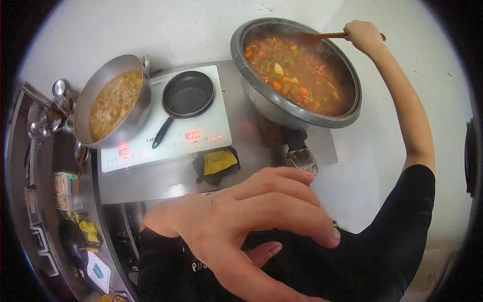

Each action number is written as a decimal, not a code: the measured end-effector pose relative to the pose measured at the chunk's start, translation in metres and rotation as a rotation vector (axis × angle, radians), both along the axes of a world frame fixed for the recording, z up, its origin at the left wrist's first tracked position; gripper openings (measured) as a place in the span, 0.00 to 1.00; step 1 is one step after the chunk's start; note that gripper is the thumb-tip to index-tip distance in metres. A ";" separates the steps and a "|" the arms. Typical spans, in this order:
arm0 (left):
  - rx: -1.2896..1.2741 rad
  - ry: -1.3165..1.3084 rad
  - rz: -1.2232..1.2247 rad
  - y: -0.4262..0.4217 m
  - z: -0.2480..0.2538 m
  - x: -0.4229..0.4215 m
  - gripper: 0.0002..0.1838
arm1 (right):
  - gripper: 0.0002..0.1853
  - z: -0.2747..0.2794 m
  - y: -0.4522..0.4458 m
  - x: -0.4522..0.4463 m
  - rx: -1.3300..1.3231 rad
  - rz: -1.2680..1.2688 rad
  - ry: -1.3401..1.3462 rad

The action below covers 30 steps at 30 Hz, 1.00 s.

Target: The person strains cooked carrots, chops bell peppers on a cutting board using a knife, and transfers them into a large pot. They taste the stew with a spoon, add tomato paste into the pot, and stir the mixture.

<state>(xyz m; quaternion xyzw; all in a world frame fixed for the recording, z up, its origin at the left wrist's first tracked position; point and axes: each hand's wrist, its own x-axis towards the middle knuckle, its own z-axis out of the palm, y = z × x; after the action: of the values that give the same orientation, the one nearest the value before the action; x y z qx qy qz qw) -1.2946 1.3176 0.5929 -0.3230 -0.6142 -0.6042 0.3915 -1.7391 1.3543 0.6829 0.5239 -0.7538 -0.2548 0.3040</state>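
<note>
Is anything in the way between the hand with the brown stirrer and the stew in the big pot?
Nothing visible. The right hand grips the brown stirrer, which reaches over the rim into the big pot; the stew lies uncovered.

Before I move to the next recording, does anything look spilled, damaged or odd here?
No obvious spill. Mildly odd: the frying pan shows no food, yet the red display nearest it on the white cooktop reads 1200.

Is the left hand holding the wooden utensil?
No, the right hand grips the wooden utensil, while the left hand is well apart from it, nearer the camera.
</note>
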 end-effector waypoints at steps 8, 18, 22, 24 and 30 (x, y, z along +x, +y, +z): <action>0.116 -0.017 0.076 0.012 0.006 -0.015 0.25 | 0.10 -0.065 -0.012 -0.067 0.259 0.021 -0.025; 0.152 -0.055 -0.093 -0.004 -0.006 -0.003 0.26 | 0.12 -0.047 0.076 -0.008 0.346 -0.174 -0.187; 0.264 0.044 0.012 0.004 -0.005 0.000 0.25 | 0.12 -0.030 0.094 0.034 0.351 -0.269 -0.302; 0.269 0.024 -0.030 0.002 -0.001 0.005 0.24 | 0.11 -0.022 0.098 0.050 0.335 -0.419 -0.456; 0.052 0.039 -0.123 -0.033 -0.022 0.014 0.20 | 0.13 -0.018 0.090 0.080 0.326 -0.601 -0.862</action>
<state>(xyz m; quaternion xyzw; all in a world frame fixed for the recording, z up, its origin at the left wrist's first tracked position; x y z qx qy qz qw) -1.2808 1.2849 0.5708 -0.3616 -0.5698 -0.6364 0.3736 -1.6592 1.4441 0.6653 0.3826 -0.8773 -0.2062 -0.2036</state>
